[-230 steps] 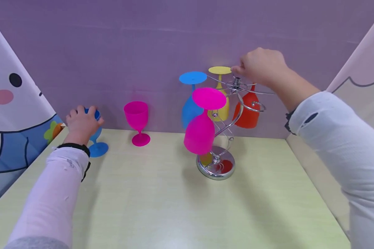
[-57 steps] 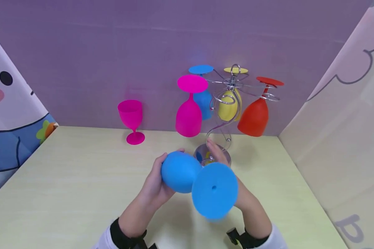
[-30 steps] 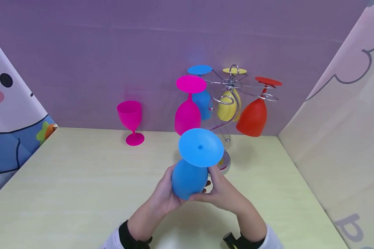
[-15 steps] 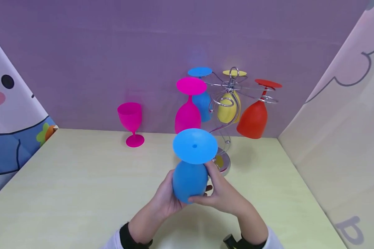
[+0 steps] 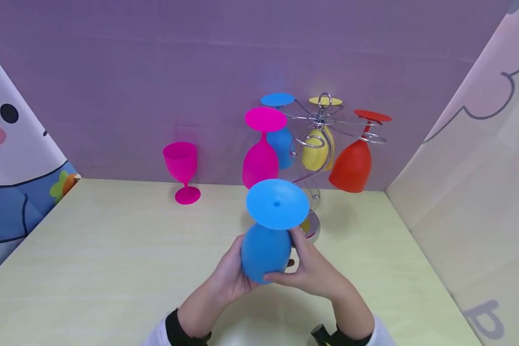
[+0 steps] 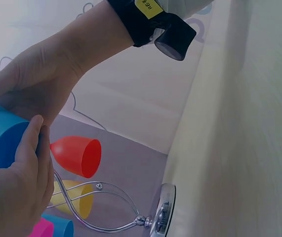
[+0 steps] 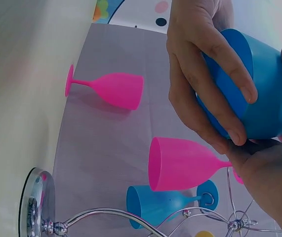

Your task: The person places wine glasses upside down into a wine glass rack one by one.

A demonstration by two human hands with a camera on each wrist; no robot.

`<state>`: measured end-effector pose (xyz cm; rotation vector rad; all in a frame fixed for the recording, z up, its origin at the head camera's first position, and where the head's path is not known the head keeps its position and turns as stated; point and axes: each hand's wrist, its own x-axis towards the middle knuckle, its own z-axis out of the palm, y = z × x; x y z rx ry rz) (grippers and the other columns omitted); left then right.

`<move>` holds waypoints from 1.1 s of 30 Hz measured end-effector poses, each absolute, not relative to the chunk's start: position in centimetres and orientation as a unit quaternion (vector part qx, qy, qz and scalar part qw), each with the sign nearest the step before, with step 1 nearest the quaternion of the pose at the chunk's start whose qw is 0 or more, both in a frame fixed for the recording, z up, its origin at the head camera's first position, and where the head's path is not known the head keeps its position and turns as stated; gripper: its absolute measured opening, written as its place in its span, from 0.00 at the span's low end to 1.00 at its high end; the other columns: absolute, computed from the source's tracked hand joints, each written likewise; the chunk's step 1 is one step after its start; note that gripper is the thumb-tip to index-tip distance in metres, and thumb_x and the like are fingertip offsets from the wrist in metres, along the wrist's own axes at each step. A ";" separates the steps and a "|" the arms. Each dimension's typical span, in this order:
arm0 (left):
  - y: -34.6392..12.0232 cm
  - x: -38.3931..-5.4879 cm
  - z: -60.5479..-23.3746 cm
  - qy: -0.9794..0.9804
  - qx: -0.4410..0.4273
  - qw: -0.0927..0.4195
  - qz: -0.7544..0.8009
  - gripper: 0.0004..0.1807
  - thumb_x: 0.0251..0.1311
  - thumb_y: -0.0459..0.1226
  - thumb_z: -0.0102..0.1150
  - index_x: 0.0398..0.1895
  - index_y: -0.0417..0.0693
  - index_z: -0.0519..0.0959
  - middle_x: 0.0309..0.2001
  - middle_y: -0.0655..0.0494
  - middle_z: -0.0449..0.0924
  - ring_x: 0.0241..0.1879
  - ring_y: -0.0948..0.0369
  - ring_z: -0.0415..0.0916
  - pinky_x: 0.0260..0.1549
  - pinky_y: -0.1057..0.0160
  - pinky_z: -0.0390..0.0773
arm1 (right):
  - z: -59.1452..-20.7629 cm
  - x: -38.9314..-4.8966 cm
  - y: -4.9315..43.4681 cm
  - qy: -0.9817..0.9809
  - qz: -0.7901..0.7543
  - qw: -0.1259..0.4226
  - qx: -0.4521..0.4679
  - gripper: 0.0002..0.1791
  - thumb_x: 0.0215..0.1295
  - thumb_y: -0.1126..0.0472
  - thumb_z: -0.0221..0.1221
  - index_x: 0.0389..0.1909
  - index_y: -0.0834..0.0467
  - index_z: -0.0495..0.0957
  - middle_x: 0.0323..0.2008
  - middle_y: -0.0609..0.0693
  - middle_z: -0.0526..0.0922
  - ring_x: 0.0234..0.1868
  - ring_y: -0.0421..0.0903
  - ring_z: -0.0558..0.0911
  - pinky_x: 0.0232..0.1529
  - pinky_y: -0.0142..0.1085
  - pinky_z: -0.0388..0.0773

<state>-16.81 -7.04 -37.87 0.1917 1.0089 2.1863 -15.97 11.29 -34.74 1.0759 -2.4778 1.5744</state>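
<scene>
In the head view both hands hold a blue plastic goblet (image 5: 265, 252) upside down in front of the rack, its round foot tilted up toward the camera. My left hand (image 5: 230, 275) grips the bowl from the left; the left wrist view shows its fingers across the open rim. From the right, my right hand (image 5: 317, 271) holds the bowl, thumb low and index finger near the stem end. Behind stands a chrome stemware rack (image 5: 322, 120). On it hang a pink goblet (image 5: 261, 163), a blue one (image 7: 155, 205), a yellow one (image 5: 313, 156) and a red one (image 5: 350, 166), bowls down.
Another pink goblet (image 5: 180, 161) stands upright at the back left of the pale table (image 5: 112, 250). The rack has an unoccupied wire loop (image 5: 313, 139) facing front. A purple backdrop (image 5: 134, 96) closes the rear, with printed side panels left and right.
Earlier the left hand gripped the blue goblet upright at far left, with the right hand at the rack top. The goblet came to the centre, inverted; the rack turned. The last half second shows little movement.
</scene>
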 end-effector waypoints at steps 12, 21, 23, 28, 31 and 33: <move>-7.3 -16.7 -37.7 0.410 0.089 0.352 0.837 0.37 0.63 0.63 0.33 0.68 0.55 0.45 0.63 0.43 0.57 0.57 0.50 0.65 0.50 0.59 0.73 | -34.7 -15.9 11.4 -0.789 0.504 0.021 0.351 0.54 0.43 0.58 0.70 0.68 0.45 0.46 0.65 0.50 0.57 0.63 0.52 0.59 0.51 0.53 0.72; -6.9 -16.9 -38.0 0.455 0.100 0.324 0.824 0.31 0.68 0.56 0.30 0.68 0.53 0.47 0.64 0.42 0.56 0.58 0.48 0.64 0.55 0.51 0.68 | -34.4 -15.8 12.6 -0.799 0.486 0.066 0.348 0.54 0.40 0.59 0.72 0.67 0.49 0.49 0.63 0.55 0.61 0.62 0.54 0.62 0.49 0.54 0.73; -6.9 -17.2 -38.1 0.450 0.101 0.318 0.829 0.30 0.68 0.55 0.31 0.68 0.50 0.48 0.65 0.41 0.56 0.59 0.47 0.64 0.56 0.48 0.67 | -34.2 -15.9 13.1 -0.804 0.484 0.085 0.336 0.54 0.40 0.59 0.72 0.67 0.49 0.50 0.63 0.55 0.62 0.62 0.55 0.62 0.48 0.55 0.74; -7.7 -18.2 -38.3 0.463 0.090 0.275 0.838 0.30 0.68 0.52 0.35 0.66 0.44 0.54 0.65 0.40 0.59 0.59 0.46 0.65 0.54 0.47 0.68 | -33.5 -16.2 14.5 -0.806 0.488 0.142 0.303 0.57 0.36 0.63 0.72 0.68 0.49 0.49 0.64 0.57 0.60 0.62 0.59 0.60 0.47 0.61 0.71; -8.9 -19.0 -37.9 0.479 0.079 0.237 0.841 0.28 0.69 0.50 0.35 0.66 0.45 0.55 0.66 0.40 0.58 0.59 0.48 0.65 0.53 0.49 0.69 | -32.9 -16.6 15.2 -0.803 0.491 0.172 0.292 0.59 0.34 0.67 0.72 0.68 0.50 0.48 0.64 0.57 0.59 0.63 0.59 0.60 0.48 0.64 0.69; -9.9 -19.5 -37.3 0.488 0.070 0.204 0.846 0.26 0.70 0.48 0.35 0.66 0.46 0.56 0.66 0.40 0.58 0.58 0.49 0.66 0.53 0.51 0.70 | -32.5 -17.0 15.7 -0.800 0.492 0.186 0.289 0.59 0.33 0.69 0.72 0.68 0.51 0.48 0.64 0.57 0.59 0.63 0.59 0.59 0.48 0.65 0.67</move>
